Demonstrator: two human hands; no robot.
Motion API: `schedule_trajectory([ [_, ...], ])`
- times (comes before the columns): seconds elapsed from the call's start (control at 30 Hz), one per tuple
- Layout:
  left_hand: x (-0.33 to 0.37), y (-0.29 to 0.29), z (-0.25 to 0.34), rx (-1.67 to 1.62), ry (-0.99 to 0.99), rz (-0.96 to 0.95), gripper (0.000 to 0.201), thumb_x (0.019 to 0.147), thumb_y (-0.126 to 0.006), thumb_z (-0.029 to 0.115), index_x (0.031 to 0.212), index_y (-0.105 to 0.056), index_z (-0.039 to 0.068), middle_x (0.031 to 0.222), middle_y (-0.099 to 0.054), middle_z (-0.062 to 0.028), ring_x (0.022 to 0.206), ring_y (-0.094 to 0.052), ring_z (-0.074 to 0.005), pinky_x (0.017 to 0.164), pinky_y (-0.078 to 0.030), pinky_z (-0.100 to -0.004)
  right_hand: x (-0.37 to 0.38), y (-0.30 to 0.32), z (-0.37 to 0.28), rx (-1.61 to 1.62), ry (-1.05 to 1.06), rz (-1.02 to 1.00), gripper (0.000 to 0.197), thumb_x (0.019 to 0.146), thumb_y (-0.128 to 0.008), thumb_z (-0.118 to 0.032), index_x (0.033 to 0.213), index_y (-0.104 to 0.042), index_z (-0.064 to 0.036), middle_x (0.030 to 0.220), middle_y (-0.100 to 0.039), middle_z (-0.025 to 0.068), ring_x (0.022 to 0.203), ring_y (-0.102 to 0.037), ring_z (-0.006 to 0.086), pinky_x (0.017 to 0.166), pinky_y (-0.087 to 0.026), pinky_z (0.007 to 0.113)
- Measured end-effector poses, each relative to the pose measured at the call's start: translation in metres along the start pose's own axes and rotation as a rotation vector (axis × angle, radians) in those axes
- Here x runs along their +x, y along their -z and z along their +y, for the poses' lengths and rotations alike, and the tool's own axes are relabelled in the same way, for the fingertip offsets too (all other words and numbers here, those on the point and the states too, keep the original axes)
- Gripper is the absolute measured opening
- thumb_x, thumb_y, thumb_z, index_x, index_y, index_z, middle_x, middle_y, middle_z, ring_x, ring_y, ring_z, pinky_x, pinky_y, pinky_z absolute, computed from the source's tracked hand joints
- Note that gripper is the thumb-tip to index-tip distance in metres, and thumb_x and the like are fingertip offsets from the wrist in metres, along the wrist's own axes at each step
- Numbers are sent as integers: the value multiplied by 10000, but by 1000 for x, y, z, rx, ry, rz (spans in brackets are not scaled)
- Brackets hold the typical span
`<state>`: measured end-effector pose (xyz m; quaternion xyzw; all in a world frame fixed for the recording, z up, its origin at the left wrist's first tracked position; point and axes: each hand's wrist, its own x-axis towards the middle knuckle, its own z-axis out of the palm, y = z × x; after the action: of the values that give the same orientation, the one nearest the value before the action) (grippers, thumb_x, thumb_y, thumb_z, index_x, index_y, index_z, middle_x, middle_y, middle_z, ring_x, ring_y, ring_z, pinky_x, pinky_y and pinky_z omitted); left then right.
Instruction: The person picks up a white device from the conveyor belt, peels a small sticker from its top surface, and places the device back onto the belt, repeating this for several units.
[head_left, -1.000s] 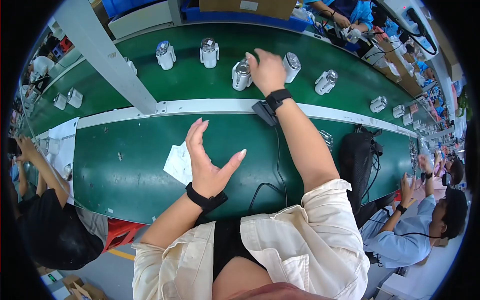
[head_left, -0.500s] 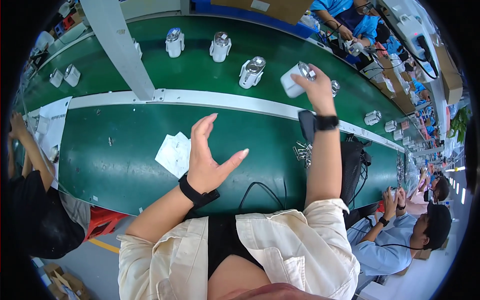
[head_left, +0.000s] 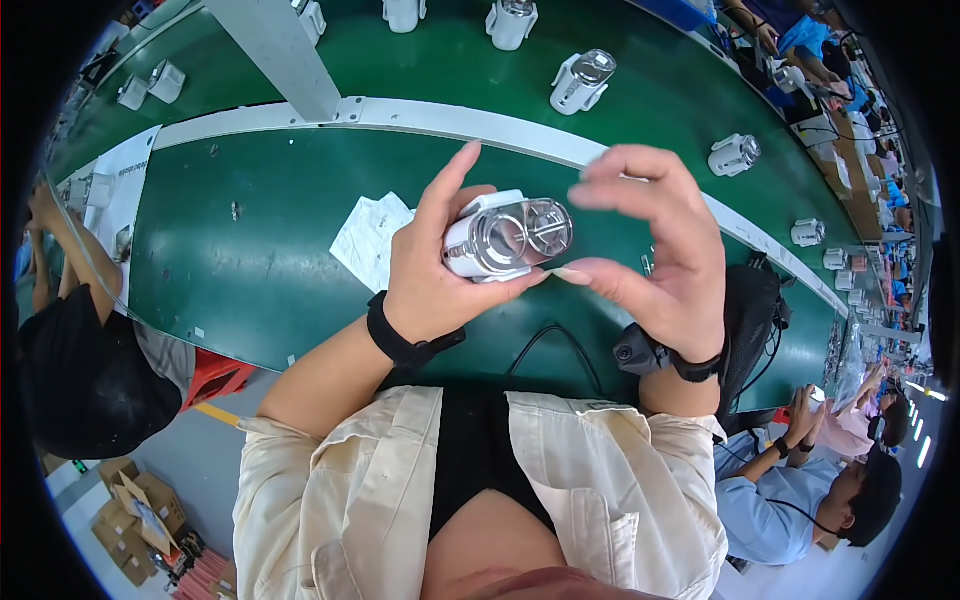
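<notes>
A small white appliance with a clear, rounded plastic end [head_left: 508, 238] lies across my left hand [head_left: 432, 245], above the green bench. The fingers and thumb of that hand wrap round its white body, and the clear end points to the right. Just right of the clear end is my right hand [head_left: 655, 235], fingers curved and spread apart with nothing between them. Its thumb tip comes close to the left thumb. Black straps with small devices sit on both wrists.
Several similar appliances [head_left: 580, 82] stand on the green conveyor beyond the white rail [head_left: 450, 118]. On the bench lie a crumpled white sheet [head_left: 372, 240], a black cable [head_left: 560, 335] and a black bag [head_left: 752, 325]. Other people sit at both sides.
The appliance has come from over the conveyor in my right hand to my left hand in front of me. My right hand has let go, and my left has closed round it.
</notes>
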<state>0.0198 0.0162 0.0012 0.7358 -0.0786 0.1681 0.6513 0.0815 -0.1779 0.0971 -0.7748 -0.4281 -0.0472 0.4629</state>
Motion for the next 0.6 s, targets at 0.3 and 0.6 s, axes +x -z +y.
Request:
schedule_trajectory([
  [0.3, -1, -1, -1, 191, -66, -9, 1093, 568, -921, 110, 1461, -297, 32, 1085, -619, -162, 968, -639, -204, 833, -525, -305, 1, -9, 11, 10, -19, -61, 156, 771, -739, -10, 905, -662, 12, 859, -627, 58, 795, -565, 155, 721, -451, 270],
  [0.6, 1, -3, 0, 309, -158, 57, 1082, 574, -925, 123, 1455, -303, 30, 1067, -630, -160, 927, -652, -199, 798, -535, -295, -4, -20, 8, 504, -588, 71, 84, 860, -699, -53, 865, -656, 19, 789, -646, 38, 704, -545, 80, 639, -439, 224],
])
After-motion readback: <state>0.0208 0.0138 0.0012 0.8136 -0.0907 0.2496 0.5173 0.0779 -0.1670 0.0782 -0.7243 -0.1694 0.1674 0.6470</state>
